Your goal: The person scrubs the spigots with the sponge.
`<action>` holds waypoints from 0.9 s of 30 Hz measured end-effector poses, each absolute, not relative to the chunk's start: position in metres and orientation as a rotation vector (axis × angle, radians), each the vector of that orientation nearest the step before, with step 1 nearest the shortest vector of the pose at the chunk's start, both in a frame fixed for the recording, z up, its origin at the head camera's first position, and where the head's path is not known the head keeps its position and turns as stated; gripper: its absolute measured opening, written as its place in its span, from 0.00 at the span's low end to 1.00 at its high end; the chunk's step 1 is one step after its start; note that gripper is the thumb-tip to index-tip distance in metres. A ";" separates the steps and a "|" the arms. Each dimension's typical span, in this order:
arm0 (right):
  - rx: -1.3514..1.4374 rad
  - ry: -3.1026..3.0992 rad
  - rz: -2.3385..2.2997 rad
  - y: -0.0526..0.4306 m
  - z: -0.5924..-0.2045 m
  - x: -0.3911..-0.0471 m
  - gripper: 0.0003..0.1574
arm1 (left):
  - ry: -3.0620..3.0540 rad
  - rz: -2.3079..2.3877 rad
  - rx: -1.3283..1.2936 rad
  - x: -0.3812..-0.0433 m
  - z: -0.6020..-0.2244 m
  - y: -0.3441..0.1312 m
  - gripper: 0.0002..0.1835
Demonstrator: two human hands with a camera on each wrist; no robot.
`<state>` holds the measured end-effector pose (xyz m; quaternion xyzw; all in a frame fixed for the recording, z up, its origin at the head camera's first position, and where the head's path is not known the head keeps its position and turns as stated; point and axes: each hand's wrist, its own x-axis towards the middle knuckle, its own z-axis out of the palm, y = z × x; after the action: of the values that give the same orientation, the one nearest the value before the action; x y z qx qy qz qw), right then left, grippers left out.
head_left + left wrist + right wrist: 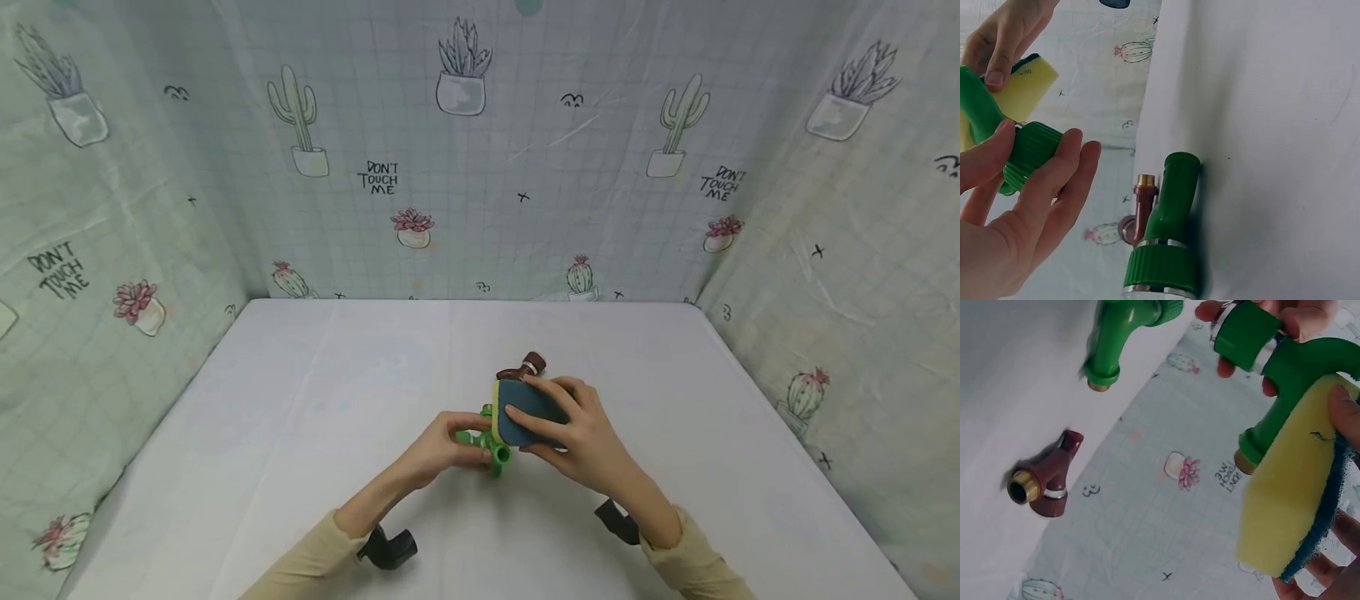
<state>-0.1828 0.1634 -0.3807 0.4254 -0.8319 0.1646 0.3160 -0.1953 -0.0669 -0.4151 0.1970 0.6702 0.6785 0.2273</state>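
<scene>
A green tap (1279,381) is held by its ribbed knob (1034,150) between the thumb and fingers of my left hand (442,450). My right hand (588,433) grips a sponge (1291,487), yellow on one side with a dark blue scouring layer on the other. In the right wrist view the yellow side lies against the tap's body, and the tap's brass threaded end (1244,462) pokes out beside it. Both hands are above the middle of the table. From the head view, the sponge and fingers hide part of the tap.
A second green tap (1172,212) stands on the white table (337,375). Behind the hands is a brown tap (517,372) with a brass threaded end (1022,487). Cloth walls (510,150) printed with cacti enclose the table's back and sides. Black wrist mounts (390,550) sit under the forearms.
</scene>
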 end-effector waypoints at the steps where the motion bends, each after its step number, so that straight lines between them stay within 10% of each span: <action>1: 1.111 -2.186 0.413 0.163 -0.380 -0.184 0.33 | 1.859 1.861 0.558 -0.195 -0.415 -0.067 0.23; 27: 1.022 -2.240 0.546 0.171 -0.386 -0.180 0.37 | 1.986 1.883 0.532 -0.189 -0.412 -0.066 0.23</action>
<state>-0.1801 0.1709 -0.3863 0.3859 -0.8459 0.2063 0.3049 -0.1888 -0.0664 -0.4121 0.1878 0.7012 0.6649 0.1760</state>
